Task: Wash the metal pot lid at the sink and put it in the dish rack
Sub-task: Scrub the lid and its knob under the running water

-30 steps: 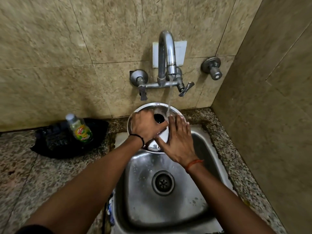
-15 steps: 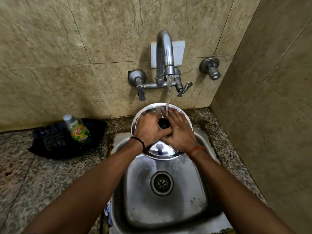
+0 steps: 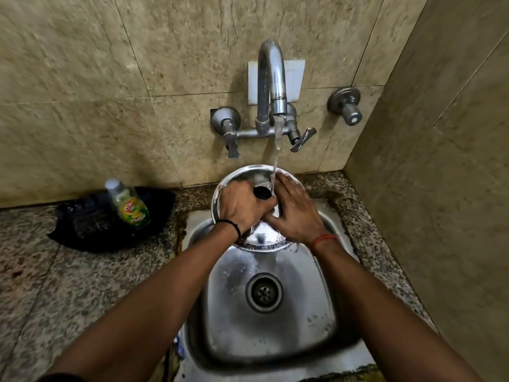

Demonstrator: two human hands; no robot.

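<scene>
Both hands [image 3: 271,208] on the metal pot lid [image 3: 242,177], seemingly gripping, under running water [image 3: 276,144].

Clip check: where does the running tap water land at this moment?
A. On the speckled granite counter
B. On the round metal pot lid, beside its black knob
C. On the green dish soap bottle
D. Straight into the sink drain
B: the water stream falls from the chrome tap onto the round metal pot lid beside its black knob, between the left hand and right hand.

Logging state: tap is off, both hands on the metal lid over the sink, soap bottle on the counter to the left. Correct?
Not quite: the tap is running, with water falling onto the metal lid in the head view. The rest holds: left hand and right hand on it, over the sink, soap bottle left.
</scene>
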